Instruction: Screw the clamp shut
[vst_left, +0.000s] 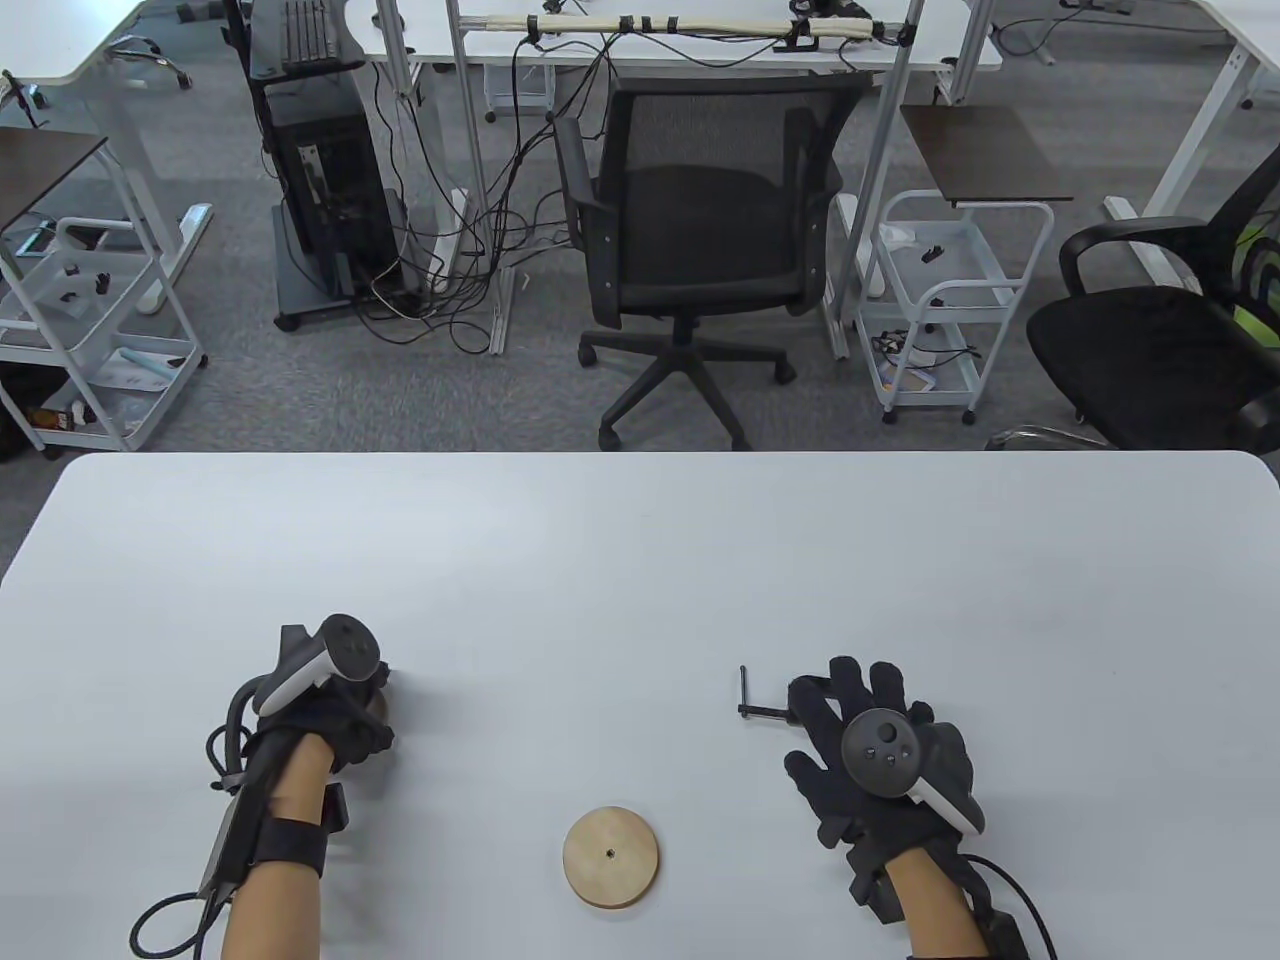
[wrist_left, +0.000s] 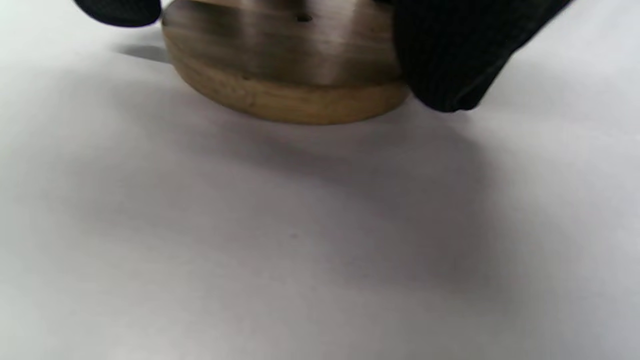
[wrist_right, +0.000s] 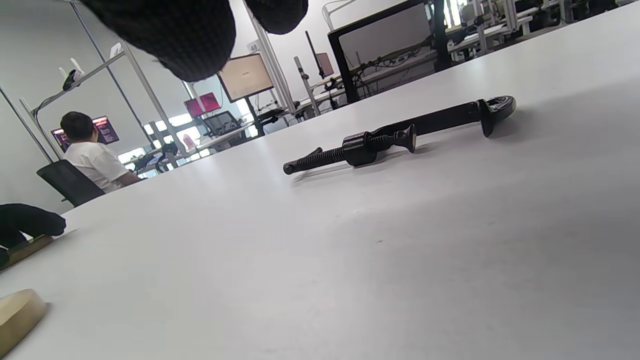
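A small black screw clamp (wrist_right: 400, 135) lies flat on the white table, its threaded screw pointing left. In the table view only its screw and T-handle (vst_left: 762, 710) stick out left of my right hand (vst_left: 845, 695), which hovers over it with fingers spread and holds nothing. In the right wrist view my fingertips (wrist_right: 175, 35) hang well above the clamp. My left hand (vst_left: 372, 700) rests on the table at the left and holds a dark wooden disc (wrist_left: 285, 75) by its edges, with a finger (wrist_left: 450, 55) on each side.
A second, pale wooden disc (vst_left: 611, 857) with a centre hole lies near the front edge between my hands; its rim also shows in the right wrist view (wrist_right: 17, 315). Office chairs, carts and desks stand beyond the table's far edge (vst_left: 640, 455).
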